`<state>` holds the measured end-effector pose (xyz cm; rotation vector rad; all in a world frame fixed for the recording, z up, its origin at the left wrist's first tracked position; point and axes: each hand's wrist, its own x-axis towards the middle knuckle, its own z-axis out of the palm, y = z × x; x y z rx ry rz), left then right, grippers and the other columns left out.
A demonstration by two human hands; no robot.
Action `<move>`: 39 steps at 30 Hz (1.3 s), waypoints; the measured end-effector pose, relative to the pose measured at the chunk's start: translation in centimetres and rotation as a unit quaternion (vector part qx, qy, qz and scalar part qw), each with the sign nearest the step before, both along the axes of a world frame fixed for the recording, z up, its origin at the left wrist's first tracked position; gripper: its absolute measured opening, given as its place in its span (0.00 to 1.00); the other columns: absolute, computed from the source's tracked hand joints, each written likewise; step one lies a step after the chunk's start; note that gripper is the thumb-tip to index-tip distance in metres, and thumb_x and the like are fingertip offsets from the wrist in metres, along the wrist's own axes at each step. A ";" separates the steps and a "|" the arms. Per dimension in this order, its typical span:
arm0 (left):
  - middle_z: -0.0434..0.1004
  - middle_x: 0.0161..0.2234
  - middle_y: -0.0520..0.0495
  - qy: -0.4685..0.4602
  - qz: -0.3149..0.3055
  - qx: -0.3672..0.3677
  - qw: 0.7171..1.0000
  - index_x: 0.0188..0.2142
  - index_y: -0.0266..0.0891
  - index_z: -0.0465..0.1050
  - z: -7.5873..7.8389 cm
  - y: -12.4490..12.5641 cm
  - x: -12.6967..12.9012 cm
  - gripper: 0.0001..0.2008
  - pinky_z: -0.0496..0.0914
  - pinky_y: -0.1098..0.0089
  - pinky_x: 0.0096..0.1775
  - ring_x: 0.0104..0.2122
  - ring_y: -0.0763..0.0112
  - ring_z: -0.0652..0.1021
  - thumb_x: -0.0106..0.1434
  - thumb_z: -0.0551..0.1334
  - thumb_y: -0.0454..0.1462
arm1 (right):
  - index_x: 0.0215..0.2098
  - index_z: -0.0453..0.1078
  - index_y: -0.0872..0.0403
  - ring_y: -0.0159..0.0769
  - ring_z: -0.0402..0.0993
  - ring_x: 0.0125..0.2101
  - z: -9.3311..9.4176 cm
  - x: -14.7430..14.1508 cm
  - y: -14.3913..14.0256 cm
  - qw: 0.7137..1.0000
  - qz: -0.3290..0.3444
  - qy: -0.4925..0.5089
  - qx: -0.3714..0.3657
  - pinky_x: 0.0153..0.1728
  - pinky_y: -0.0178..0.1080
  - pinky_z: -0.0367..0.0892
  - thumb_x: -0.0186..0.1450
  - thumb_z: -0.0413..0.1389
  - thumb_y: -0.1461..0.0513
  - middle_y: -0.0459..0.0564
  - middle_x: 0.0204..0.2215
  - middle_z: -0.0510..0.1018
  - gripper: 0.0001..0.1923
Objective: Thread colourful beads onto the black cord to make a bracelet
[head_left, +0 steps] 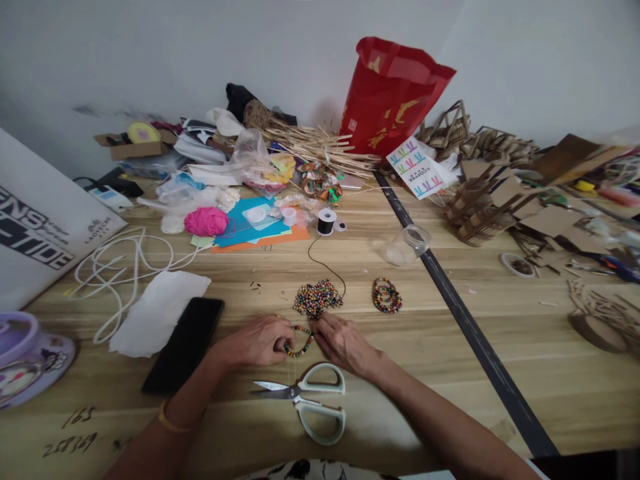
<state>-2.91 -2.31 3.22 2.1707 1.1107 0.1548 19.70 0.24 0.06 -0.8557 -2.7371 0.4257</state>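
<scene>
My left hand (257, 341) pinches one end of a short strand of coloured beads (300, 345) on black thread, low on the wooden table (400, 373). My right hand (345, 343) holds the other end, fingertips at the edge of a loose pile of coloured beads (317, 298). The black thread runs from there up to a black thread spool (326, 222). Finished bead bracelets (387, 295) lie stacked right of the pile. White-handled scissors (307, 400) lie just below both hands.
A black phone (185, 343) and white paper (157, 310) lie left of my hands, beside a white cord (120, 267). Pink yarn (206, 221), a clear jar (407, 243), a red bag (390, 97), sticks and cardboard pieces (480, 207) crowd the back. A black seam (465, 320) crosses the table.
</scene>
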 end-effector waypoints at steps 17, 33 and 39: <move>0.73 0.27 0.50 0.020 -0.009 0.022 1.000 0.27 0.39 0.71 -0.3 -0.1 0.5 0.05 0.62 0.69 0.35 0.30 0.65 0.73 0.55 0.59 0.30 | 0.36 0.64 0.55 0.34 0.69 0.31 0.0 0.1 0.0 1.000 -0.001 -0.002 0.006 0.29 0.33 0.61 0.69 0.49 0.65 0.50 0.33 0.71 0.04; 0.76 0.32 0.48 0.053 -0.027 0.041 0.997 0.30 0.39 0.72 -0.1 -0.4 1.5 0.04 0.63 0.69 0.38 0.34 0.64 0.75 0.59 0.59 0.32 | 0.37 0.65 0.56 0.33 0.69 0.31 0.0 0.1 0.1 1.000 -0.005 -0.010 0.006 0.29 0.33 0.60 0.69 0.48 0.65 0.50 0.33 0.71 0.05; 0.76 0.30 0.49 0.050 -0.026 0.048 0.997 0.29 0.39 0.71 -0.1 -0.4 1.5 0.04 0.63 0.69 0.37 0.33 0.64 0.74 0.59 0.58 0.32 | 0.39 0.65 0.56 0.34 0.69 0.32 0.4 0.1 0.1 1.000 -0.008 -0.022 -0.020 0.30 0.33 0.61 0.69 0.47 0.65 0.51 0.35 0.71 0.05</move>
